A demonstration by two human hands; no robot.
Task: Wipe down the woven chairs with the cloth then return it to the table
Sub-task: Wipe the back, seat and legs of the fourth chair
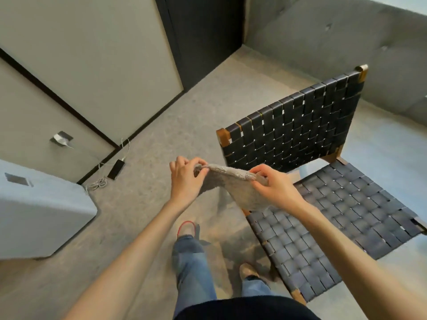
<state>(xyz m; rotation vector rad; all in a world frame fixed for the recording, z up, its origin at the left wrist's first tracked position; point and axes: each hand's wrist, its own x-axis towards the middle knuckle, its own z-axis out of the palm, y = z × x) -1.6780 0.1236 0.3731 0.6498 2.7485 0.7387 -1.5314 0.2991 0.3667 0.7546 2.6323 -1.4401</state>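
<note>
A grey fluffy cloth (240, 188) hangs stretched between both hands, in the air by the left front corner of a woven chair. My left hand (186, 180) pinches the cloth's left end. My right hand (275, 184) pinches its right end, over the edge of the chair seat. The chair has a dark woven backrest (293, 125) and a dark woven seat (335, 225) on a wooden frame. The lower part of the cloth hides the seat's near-left corner.
A light grey block or low table (44, 211) stands at the left. A black phone (116, 169) and white cables (98, 183) lie on the concrete floor by the wall. My feet are below the hands. Grey walls enclose the corner behind the chair.
</note>
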